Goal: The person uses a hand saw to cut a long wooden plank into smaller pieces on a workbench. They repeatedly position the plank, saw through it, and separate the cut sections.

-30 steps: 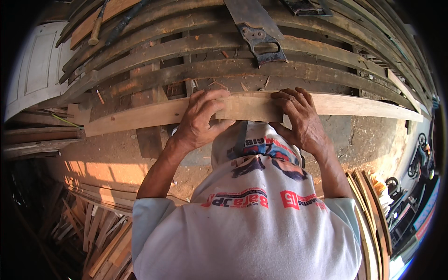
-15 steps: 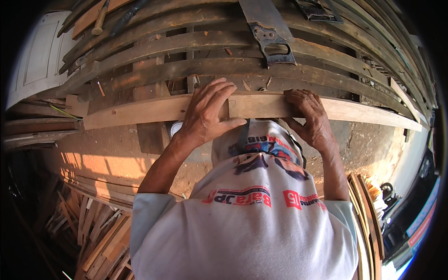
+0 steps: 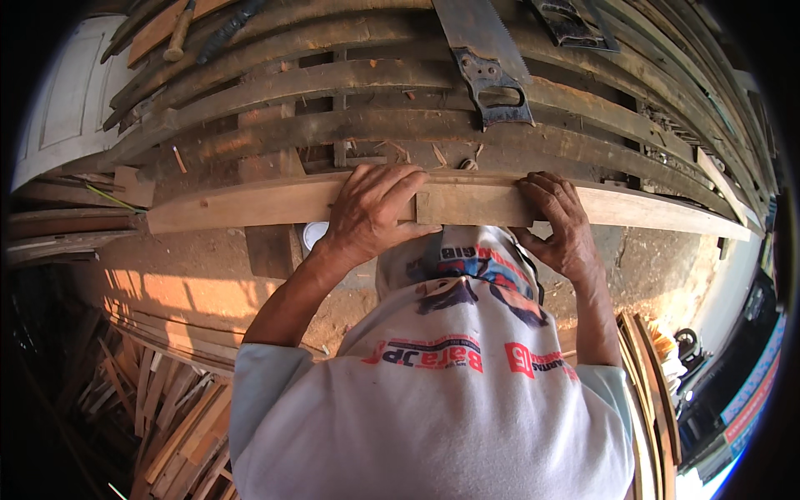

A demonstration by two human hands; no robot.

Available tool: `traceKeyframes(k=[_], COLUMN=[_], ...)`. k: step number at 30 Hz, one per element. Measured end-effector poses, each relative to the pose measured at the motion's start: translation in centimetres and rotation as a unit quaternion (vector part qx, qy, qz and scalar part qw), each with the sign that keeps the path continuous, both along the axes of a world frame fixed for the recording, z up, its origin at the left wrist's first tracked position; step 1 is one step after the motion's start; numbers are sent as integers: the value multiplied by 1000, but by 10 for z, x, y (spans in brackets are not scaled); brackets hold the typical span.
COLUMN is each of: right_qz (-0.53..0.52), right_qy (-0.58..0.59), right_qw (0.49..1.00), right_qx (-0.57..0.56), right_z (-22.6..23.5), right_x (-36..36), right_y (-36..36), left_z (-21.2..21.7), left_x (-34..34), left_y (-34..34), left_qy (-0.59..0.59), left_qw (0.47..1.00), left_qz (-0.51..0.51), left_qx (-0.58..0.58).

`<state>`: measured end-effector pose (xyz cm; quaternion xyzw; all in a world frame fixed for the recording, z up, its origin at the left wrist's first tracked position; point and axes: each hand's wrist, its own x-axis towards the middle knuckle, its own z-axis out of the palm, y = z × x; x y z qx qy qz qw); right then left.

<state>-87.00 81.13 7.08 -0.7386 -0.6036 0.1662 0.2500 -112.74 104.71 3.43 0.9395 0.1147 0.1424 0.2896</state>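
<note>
A long, pale wooden board (image 3: 250,204) lies crosswise in front of me. Against its near face sits a short wooden piece (image 3: 467,204), flush along the board and between my hands. My left hand (image 3: 372,208) grips the board at the short piece's left end, fingers over the top edge and thumb along the lower edge. At the other end, my right hand (image 3: 562,218) is closed over the board in the same way, its fingertips touching the short piece's right end. Whether the two pieces are fastened together cannot be seen.
Beyond the board is a slatted wooden bench (image 3: 375,125). On it lie a handsaw (image 3: 492,79), a second saw's dark handle (image 3: 571,25), a hammer (image 3: 179,37) and a dark-handled tool (image 3: 225,33). Wood offcuts (image 3: 183,417) are heaped at lower left; long strips (image 3: 654,392) stand at right.
The whole view has shifted slightly, so the bench and saw appear a little lower. Both hands keep nearly the same hold on the board and short piece.
</note>
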Motion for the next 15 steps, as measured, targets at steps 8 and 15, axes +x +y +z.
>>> traceKeyframes(k=[8, 15], right_qz=[-11, 4], right_qy=[-8, 13], right_qw=[999, 999], right_qx=[-34, -45], right_z=[4, 13], right_x=[-4, -7], right_y=[4, 9], left_z=[-7, -1], left_x=[-7, -4], left_y=[-1, 2], left_qy=[-25, -6], left_qw=[1000, 1000], left_qz=[-6, -16], left_qx=[-3, -19])
